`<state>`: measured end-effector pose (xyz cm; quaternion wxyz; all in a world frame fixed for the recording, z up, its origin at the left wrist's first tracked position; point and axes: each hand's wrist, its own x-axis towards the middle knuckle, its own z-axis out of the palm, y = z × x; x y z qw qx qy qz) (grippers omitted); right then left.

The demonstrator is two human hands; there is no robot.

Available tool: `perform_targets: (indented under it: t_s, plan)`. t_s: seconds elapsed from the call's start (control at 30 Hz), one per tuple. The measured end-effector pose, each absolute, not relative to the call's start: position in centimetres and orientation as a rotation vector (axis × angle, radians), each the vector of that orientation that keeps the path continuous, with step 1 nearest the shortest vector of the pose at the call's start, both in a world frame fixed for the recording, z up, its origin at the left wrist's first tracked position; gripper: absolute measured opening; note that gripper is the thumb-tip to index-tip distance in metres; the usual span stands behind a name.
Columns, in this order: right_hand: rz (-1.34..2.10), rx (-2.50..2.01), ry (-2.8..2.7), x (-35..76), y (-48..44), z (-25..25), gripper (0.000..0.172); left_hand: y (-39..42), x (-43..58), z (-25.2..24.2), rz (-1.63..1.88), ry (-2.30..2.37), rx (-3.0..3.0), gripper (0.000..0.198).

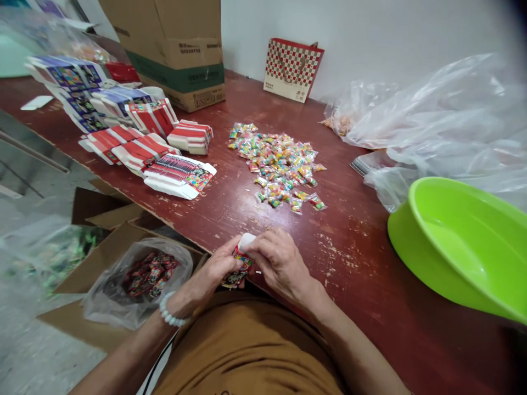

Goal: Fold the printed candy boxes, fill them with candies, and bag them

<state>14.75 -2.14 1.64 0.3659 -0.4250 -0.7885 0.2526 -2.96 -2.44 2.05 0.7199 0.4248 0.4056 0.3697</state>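
Observation:
Close to my body, at the table's front edge, my left hand [224,263] is wrapped round a small printed candy box [244,262], red and dark with a white flap at its top. My right hand [282,263] has its fingers pinched together at that flap. Whether those fingers also hold a candy is hidden. Beyond my hands lies a loose pile of small clear-wrapped candies [280,164] in mixed colours. Left of the pile are stacks of flat red boxes [144,148], with a row of them [177,173] nearest to me.
A green basin [432,241] stands at the right, with plastic bags [428,120] behind it. At the back are a cardboard carton [177,55] and a checked paper bag [292,68]. Below left, an open carton holds a bag-lined heap of filled-looking packets [152,274]. Blue boxes [78,82] stand far left.

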Motion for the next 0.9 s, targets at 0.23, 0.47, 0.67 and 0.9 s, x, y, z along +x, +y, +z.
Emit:
perform_targets:
  t_s: [0.23, 0.47, 0.67, 0.9]
  plan:
    - [1.310, -1.105, -1.200, 14.2, -1.9, 0.4, 0.034, -2.7, -2.6, 1.0, 0.838, 0.978, 0.645, 0.036]
    - [1.553, -1.027, -1.109, 13.2, -2.0, -0.2, 0.024, -2.9, -2.0, 0.8, 0.918, 0.912, 0.709, 0.033]
    - [0.935, -0.980, -1.698, 13.9, -2.1, 0.1, 0.019, -2.3, -2.2, 1.4, 0.813, 0.758, 0.391, 0.045]
    - [1.562, -1.112, -1.108, 12.7, -1.7, 0.3, 0.017, -2.5, -1.8, 1.0, 0.876, 0.855, 0.459, 0.059]
